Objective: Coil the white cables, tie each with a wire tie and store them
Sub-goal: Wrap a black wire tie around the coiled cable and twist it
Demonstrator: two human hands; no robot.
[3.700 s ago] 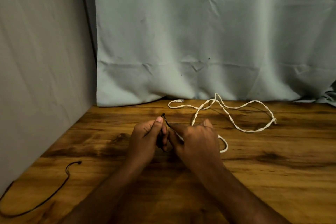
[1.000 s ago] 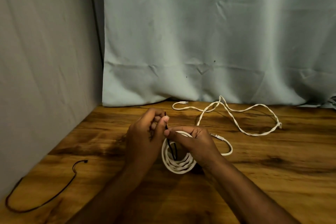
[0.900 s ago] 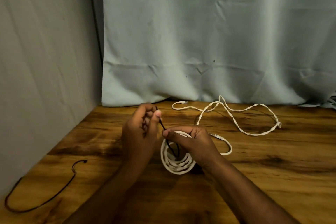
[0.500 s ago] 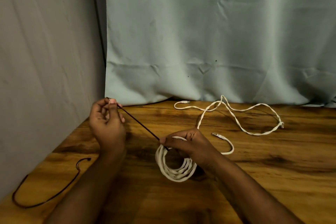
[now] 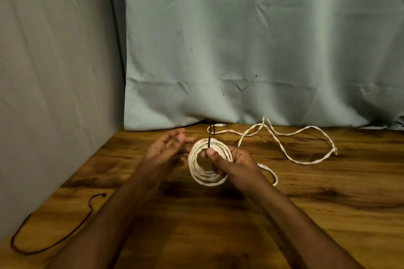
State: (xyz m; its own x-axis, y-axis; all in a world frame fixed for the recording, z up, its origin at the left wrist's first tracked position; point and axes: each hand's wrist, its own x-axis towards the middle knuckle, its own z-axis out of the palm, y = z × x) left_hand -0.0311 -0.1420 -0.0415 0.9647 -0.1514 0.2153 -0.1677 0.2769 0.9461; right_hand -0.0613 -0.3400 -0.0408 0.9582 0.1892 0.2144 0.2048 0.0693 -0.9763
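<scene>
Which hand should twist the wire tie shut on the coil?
Left hand, probably: it's open and free beside the coil. The right hand grips the coil, thumb near the black wire tie sticking up.

The surface (image 5: 306, 225) is wood with a strong dark grain, butted against cloth-hung walls at the back and on the left. A loose white cable (image 5: 284, 135) sprawls across its far right part in open loops, with one plug end lying close to the back edge. A thin black wire tie (image 5: 54, 240) lies near the left edge in a long curve, its far end bent into a small hook.
</scene>
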